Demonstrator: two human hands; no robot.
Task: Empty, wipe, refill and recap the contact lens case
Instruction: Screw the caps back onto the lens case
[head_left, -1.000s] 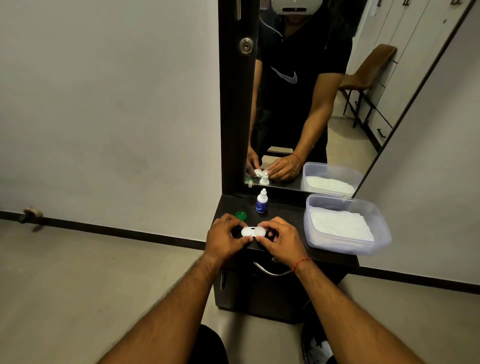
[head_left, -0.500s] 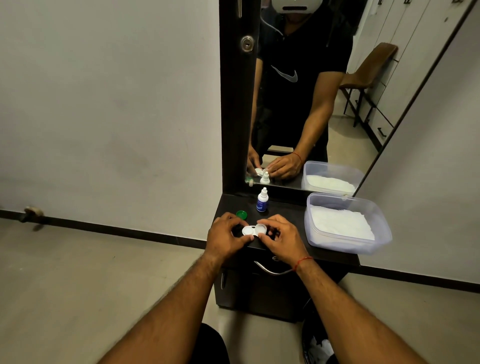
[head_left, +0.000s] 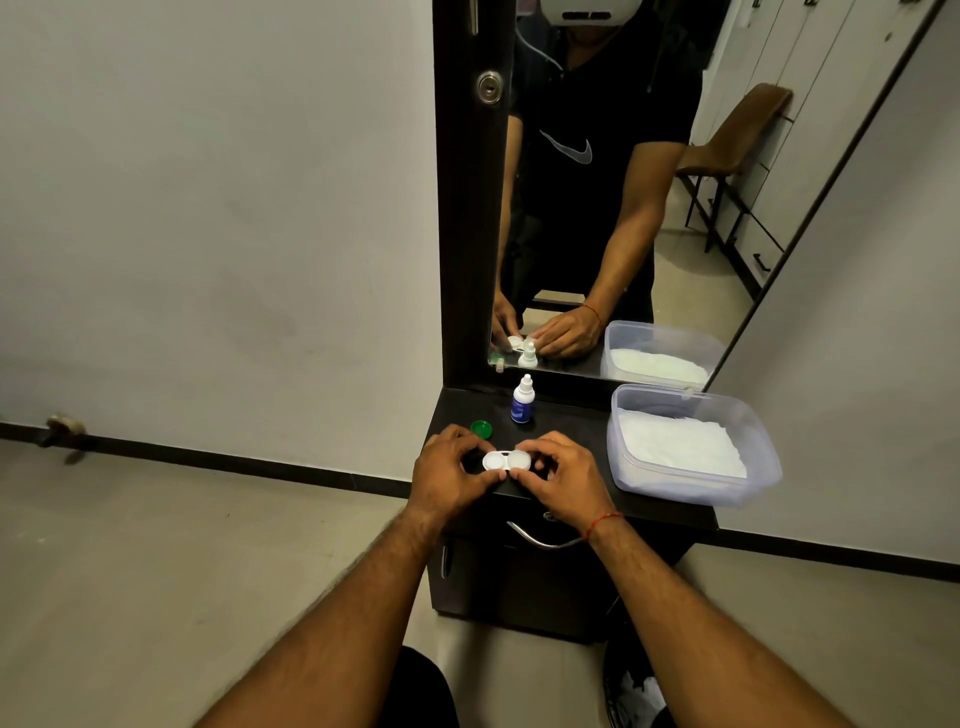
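A person's two hands hold a white contact lens case (head_left: 506, 461) just above the front edge of a small dark desk (head_left: 566, 423) that stands below a tall wall mirror (head_left: 597, 218). The left hand (head_left: 449, 470) pinches the left end of the case with thumb and curled fingers, while the right hand (head_left: 563, 475) grips the right end the same way, its fingers bent round the rim. The case lies flat between them, its two round wells side by side; whether either well is capped cannot be told from this angle. A loose green cap (head_left: 481, 428) sits on the desk just behind the left hand, and a small white dropper bottle (head_left: 522, 400) with a blue label stands upright further back, near the mirror. On the right side of the desk sits a clear plastic container (head_left: 691, 491) holding white paper-like material (head_left: 680, 447), well apart from the case. A red thread (head_left: 602, 522) circles the right wrist, above a curved metal drawer handle (head_left: 540, 540) on the desk's front. The mirror reflects the hands, the bottle and the container.
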